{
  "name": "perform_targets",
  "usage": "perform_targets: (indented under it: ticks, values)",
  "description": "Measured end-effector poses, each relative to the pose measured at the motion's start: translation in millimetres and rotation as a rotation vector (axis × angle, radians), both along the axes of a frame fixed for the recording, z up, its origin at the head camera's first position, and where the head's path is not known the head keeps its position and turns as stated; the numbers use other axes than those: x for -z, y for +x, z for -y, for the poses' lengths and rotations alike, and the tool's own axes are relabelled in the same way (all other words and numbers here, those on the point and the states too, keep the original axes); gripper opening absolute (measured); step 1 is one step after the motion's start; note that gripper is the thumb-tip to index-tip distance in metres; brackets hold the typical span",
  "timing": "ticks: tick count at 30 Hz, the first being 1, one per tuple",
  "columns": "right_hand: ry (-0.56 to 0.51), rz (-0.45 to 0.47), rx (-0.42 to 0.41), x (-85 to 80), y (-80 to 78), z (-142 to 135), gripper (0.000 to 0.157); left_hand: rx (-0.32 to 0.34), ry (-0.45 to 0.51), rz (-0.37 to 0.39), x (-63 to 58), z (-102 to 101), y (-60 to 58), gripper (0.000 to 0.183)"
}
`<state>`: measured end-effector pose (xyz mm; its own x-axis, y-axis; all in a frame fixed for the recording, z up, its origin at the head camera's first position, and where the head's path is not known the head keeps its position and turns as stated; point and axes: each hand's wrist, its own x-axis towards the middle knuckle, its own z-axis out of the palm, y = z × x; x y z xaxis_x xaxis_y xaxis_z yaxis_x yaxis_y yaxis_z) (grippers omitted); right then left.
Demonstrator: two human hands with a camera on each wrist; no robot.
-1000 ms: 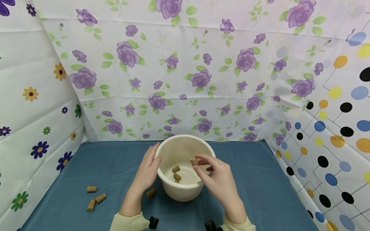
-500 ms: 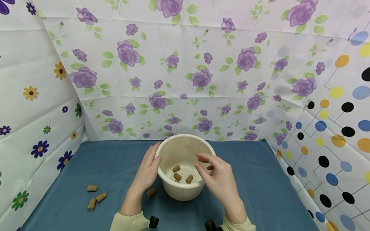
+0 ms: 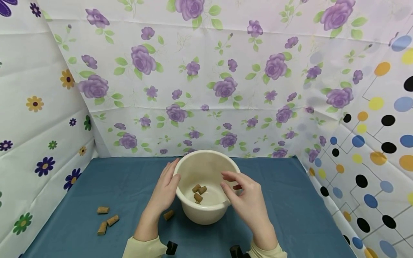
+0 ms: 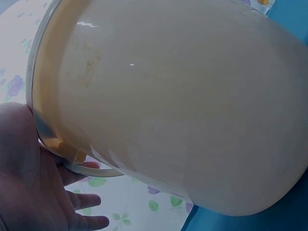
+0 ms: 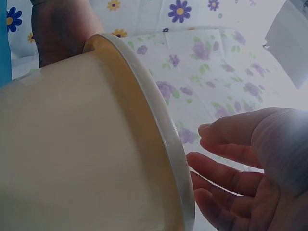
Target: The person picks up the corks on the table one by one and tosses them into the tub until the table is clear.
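Note:
A cream bucket [image 3: 202, 215] stands in the middle of the blue cloth, its mouth tipped toward the head camera. Several corks [image 3: 198, 197] lie on its bottom. My left hand [image 3: 166, 188] rests against the bucket's left rim, thumb at the edge. In the left wrist view its fingers [image 4: 86, 201] extend straight beside the bucket's handle [image 4: 96, 170]. At the right rim hovers my right hand [image 3: 246, 195], thumb and fingers apart and nothing between them. The right wrist view shows its fingertips [image 5: 195, 159] close to the rim; whether they touch it I cannot tell.
Three corks [image 3: 108, 221] lie together on the blue cloth [image 3: 290, 215] at the left. Another cork [image 3: 168, 215] sits just left of the bucket's base. Flowered sheets [image 3: 206, 89] hang behind, with a dotted sheet [image 3: 371, 179] at the right.
My right hand has let go of a cork, which dropped into the bucket and rolled leftward to the others. That hand has drawn back slightly to the right. The left hand has stayed put.

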<state>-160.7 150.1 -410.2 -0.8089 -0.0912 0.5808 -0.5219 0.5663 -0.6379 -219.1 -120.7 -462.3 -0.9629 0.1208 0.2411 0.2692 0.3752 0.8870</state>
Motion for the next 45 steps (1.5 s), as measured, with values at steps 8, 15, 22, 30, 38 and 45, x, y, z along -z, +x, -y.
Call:
perform_targets:
  ticks: [8,15,22,30,38,45]
  values:
    - [-0.012,0.011,0.027,1.1,-0.2,-4.5,0.027,0.002,-0.002,0.009,2.5,1.8,1.0,0.058]
    - [-0.006,-0.007,0.098,1.3,-3.9,-9.5,0.026,0.005,-0.003,0.012,2.1,1.4,1.5,0.058]
    - [-0.027,0.045,0.185,1.1,-4.9,-14.5,0.039,-0.001,-0.004,0.012,1.5,1.2,2.1,0.057]
    - [-0.017,0.291,0.192,9.2,-17.3,-22.0,0.063,-0.002,-0.001,0.012,0.9,0.9,1.8,0.057]
    - [-0.077,0.369,0.129,30.0,-36.1,-21.4,0.072,-0.004,-0.001,0.002,1.5,0.7,-1.2,0.057]
    - [-0.067,0.348,0.093,39.5,-41.9,-21.2,0.062,-0.002,-0.002,0.005,1.5,1.0,-0.5,0.057]
